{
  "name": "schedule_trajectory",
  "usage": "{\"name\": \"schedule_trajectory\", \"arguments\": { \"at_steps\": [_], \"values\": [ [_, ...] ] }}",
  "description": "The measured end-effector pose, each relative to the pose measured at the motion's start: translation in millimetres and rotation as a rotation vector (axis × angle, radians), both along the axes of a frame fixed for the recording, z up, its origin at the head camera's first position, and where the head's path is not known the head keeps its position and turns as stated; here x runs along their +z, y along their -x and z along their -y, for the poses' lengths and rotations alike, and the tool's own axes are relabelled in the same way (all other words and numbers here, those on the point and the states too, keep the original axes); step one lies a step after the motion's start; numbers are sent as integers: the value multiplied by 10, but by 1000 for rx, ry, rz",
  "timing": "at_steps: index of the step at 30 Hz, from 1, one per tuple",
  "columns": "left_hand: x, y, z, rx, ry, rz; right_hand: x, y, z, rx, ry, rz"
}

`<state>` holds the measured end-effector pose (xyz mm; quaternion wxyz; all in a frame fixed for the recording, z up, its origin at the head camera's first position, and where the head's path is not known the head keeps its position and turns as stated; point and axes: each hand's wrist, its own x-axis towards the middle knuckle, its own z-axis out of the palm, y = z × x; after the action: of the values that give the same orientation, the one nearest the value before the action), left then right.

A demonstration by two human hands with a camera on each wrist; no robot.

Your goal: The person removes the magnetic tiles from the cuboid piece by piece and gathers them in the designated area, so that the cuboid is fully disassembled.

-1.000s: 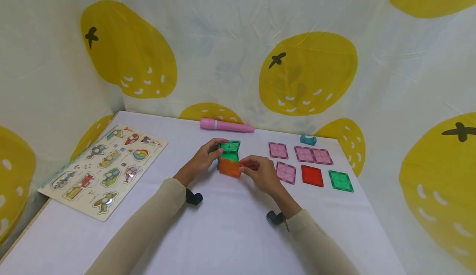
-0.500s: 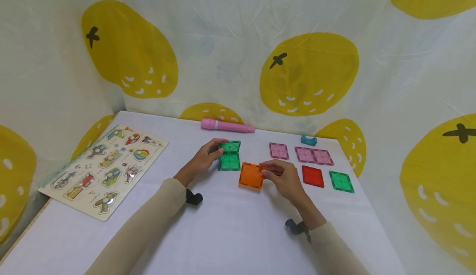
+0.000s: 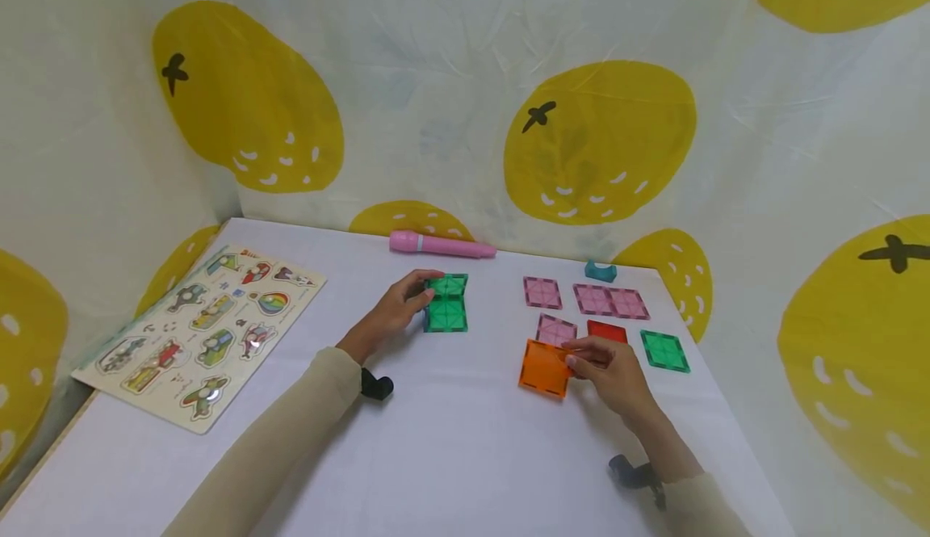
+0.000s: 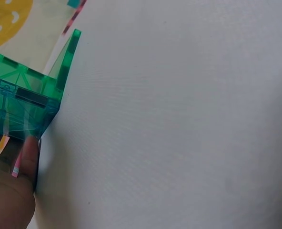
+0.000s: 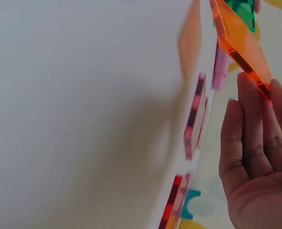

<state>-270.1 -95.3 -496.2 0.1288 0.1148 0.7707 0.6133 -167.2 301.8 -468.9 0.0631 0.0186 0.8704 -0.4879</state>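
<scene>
A white backdrop printed with big yellow fruit rises behind the far edge of the white surface. The picture puzzle board, the broadest object lying there, follows the left edge, its upper end close to the far left corner. Out of beige sleeves reach both hands: the left hand grips the left side of a green-and-blue tile construction that stands around the middle of the surface, short of the far edge, and the right hand, nearer the right edge, pinches an orange tile between thumb and fingers by its border, raised off the cloth. Against the far edge lies a pink stick with a thick head, behind the construction. Towards the far right corner sit two pink tiles side by side, with a lone pink tile to their left. A green tile lies by the right edge. In the head view the orange tile hides part of another pink tile, while the right hand covers the lower part of a red tile. Smallest is a teal piece at the far edge near that corner.
</scene>
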Motion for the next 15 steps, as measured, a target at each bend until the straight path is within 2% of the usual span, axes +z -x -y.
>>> {"name": "schedule_trajectory", "arguments": {
  "at_steps": [7,15],
  "values": [
    [-2,0,10,1,6,-13,-28,-65,-168,-25,-30,75],
    [-13,4,-4,-8,3,-20,-115,-74,-230,-24,-138,102]
  ]
}}
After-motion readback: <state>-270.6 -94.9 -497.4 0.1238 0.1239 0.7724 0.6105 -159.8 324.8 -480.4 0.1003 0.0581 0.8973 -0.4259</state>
